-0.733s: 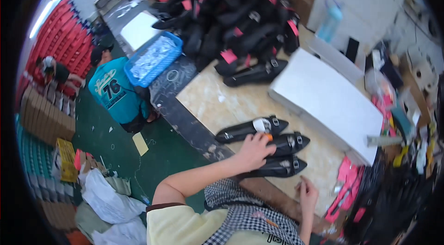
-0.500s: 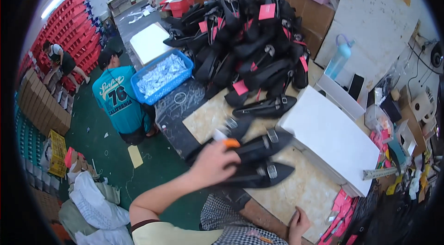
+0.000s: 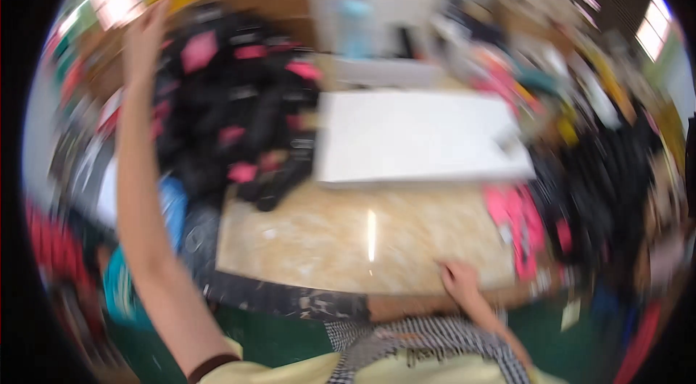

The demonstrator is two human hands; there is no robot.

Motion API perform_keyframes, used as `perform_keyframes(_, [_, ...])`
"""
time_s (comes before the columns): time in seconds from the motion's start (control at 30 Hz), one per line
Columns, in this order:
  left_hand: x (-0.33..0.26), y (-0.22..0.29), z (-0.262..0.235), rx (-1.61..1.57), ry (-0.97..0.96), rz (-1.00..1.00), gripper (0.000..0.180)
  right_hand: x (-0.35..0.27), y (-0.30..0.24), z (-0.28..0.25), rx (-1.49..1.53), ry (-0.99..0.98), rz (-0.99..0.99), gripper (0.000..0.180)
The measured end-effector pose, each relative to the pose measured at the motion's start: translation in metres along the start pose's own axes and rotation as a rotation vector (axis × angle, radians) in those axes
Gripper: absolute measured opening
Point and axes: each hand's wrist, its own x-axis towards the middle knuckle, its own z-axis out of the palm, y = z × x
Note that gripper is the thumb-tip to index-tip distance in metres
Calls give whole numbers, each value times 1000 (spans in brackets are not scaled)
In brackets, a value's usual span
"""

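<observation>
The picture is heavily blurred. My left arm stretches up and away at the left, and my left hand [image 3: 145, 27] is raised beside a big pile of black shoes with pink insoles [image 3: 239, 101]; its fingers look spread with nothing in them. My right hand [image 3: 460, 279] rests flat on the near edge of the marble-patterned tabletop [image 3: 341, 239] and holds nothing. No shoes lie on the bare tabletop in front of me.
A white board [image 3: 417, 134] lies on the table behind the bare area. Pink insoles [image 3: 518, 219] sit at the right edge, with dark clutter beyond. A pale blue bottle [image 3: 355, 21] stands at the back. A person in a teal shirt [image 3: 123, 290] is low at the left.
My left hand lifted the black shoes off the table and swung up toward the pile; the shoes are gone from the tabletop. The view has tilted and blurred. My right hand stayed put.
</observation>
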Motion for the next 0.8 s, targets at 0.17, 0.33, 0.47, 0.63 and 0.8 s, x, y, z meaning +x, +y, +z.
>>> perform_keyframes(0.17, [-257, 118, 125, -54, -820, 496, 22, 5, 3, -91, -10, 50, 16, 20])
perform_keyframes(0.33, [-444, 124, 164, -272, -1311, 0, 25, -36, 76, -243, -507, 606, 353, 29])
perform_keyframes(0.47, [-523, 169, 195, -537, -1411, -169, 23, -75, 145, -308, -784, 291, 428, 61])
perform_keyframes(0.63, [-561, 223, 213, -651, -1567, -142, 24, -64, 195, -327, -899, 88, 331, 53])
perform_keyframes(0.8, [-583, 247, 236, -765, -1669, -92, 56, -17, 140, -350, -397, -16, 281, 37])
